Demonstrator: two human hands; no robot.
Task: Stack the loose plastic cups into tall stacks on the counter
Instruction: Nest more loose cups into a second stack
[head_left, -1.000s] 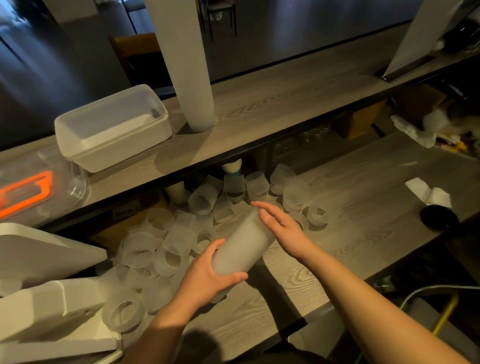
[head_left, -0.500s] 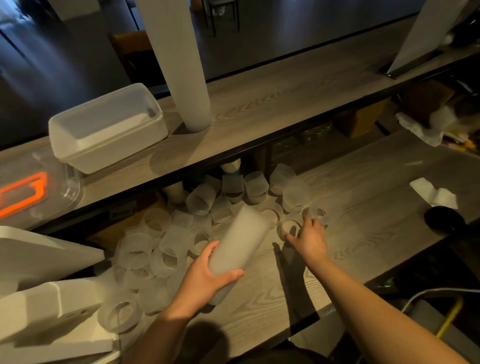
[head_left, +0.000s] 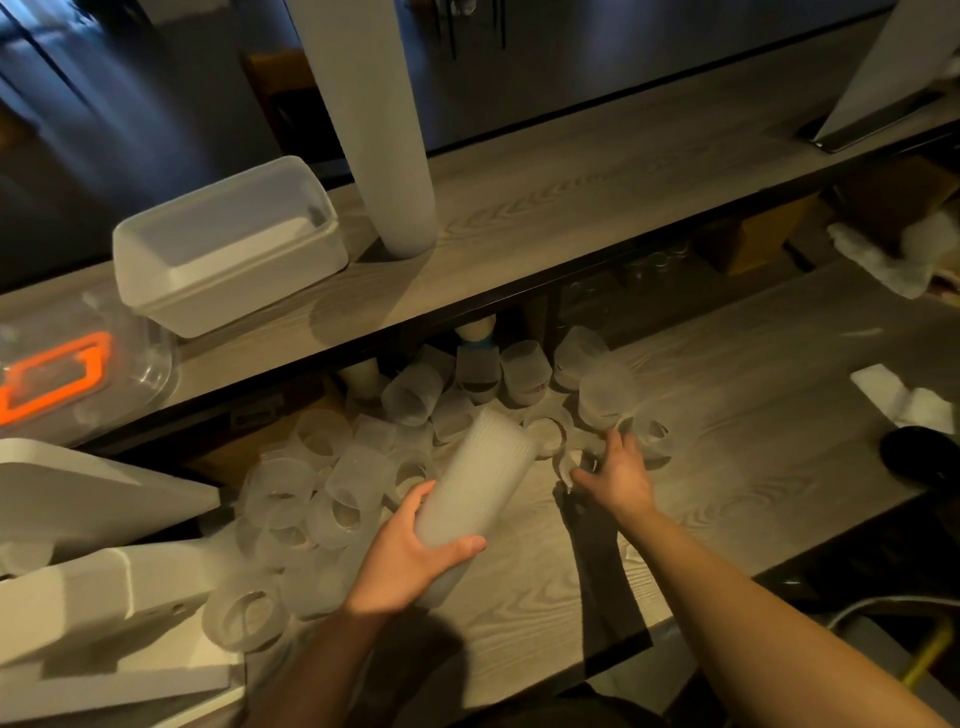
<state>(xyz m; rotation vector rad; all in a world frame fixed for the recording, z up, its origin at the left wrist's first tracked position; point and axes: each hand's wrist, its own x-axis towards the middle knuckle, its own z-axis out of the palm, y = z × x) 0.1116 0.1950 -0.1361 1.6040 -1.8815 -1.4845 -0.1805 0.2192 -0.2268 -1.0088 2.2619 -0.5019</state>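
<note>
My left hand (head_left: 410, 558) grips a short stack of frosted plastic cups (head_left: 475, 488), held tilted above the lower counter (head_left: 727, 467). Several loose frosted cups (head_left: 332, 483) lie scattered on the counter to the left and behind it. My right hand (head_left: 615, 475) has its fingers curled round a loose cup (head_left: 571, 462) lying on the counter, next to another cup (head_left: 649, 436). A tall finished stack of cups (head_left: 384, 119) stands on the upper shelf (head_left: 571, 208).
A white lidded tub (head_left: 228, 249) and a clear box with an orange lid (head_left: 57, 374) sit on the upper shelf. White boards (head_left: 78, 519) lie at the left. A folded paper (head_left: 904, 400) and a black round object (head_left: 919, 457) rest at the right.
My right hand left the top of the held stack, reached right to the loose cups and closed on one. The left hand keeps holding the stack.
</note>
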